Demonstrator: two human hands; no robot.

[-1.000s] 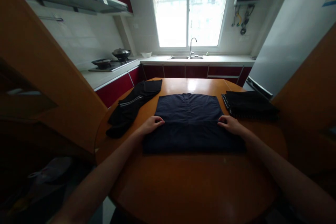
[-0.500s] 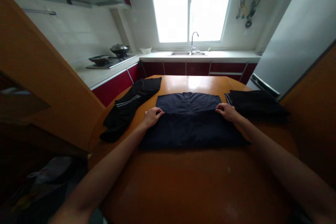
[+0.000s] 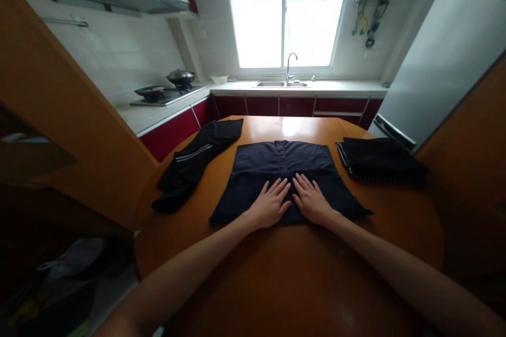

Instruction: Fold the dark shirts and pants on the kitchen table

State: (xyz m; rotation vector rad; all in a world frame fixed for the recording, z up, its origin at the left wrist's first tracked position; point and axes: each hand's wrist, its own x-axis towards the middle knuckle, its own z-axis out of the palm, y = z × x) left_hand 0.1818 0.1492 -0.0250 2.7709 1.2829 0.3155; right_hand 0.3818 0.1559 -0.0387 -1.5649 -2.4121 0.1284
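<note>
A folded dark navy garment lies flat in front of me, its far part showing a centre seam; I cannot tell its exact kind. My left hand rests palm down on its middle, fingers spread. Close beside it, my right hand also lies flat on the cloth with the fingers apart. Neither hand grips anything. The fabric under both palms is hidden.
The garment lies on a wooden table with rounded ends. Black clothing with white stripes is spread at the left, and a folded black stack sits at the right. Beyond are a stove, a sink and a fridge.
Both hands have let go of the fold's side edges and moved inward and nearer to me, now flat on the middle of the garment. The garment itself stays in place.
</note>
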